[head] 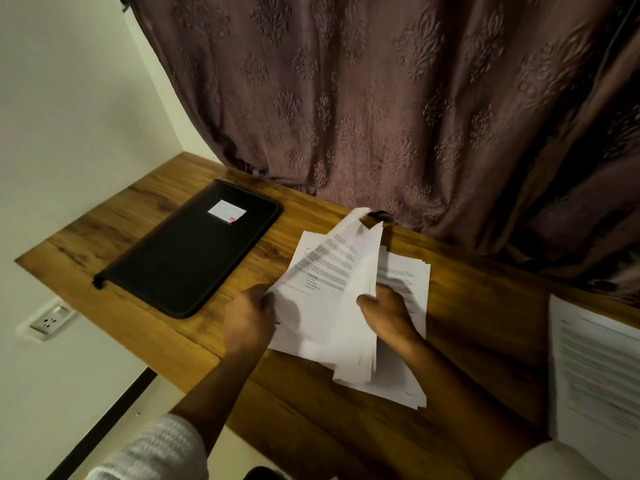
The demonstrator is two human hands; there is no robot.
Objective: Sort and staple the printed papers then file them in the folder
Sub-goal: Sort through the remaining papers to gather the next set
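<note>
looks like the early sorting stage to me. the loose white printed papers [325, 271] are fanned out mid brown wooden desk [485, 306], with the left hand [249, 318] pinching a sheet's edge and the right hand [389, 315] curled round a lifted bunch. a separate white paper pile [595, 368] lies off right. can't see any staples, and the flat black zip folder [187, 251] on the left is closed, so filing's all left.

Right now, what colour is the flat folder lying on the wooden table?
Black zipped folder, with a white label; head view.
</note>
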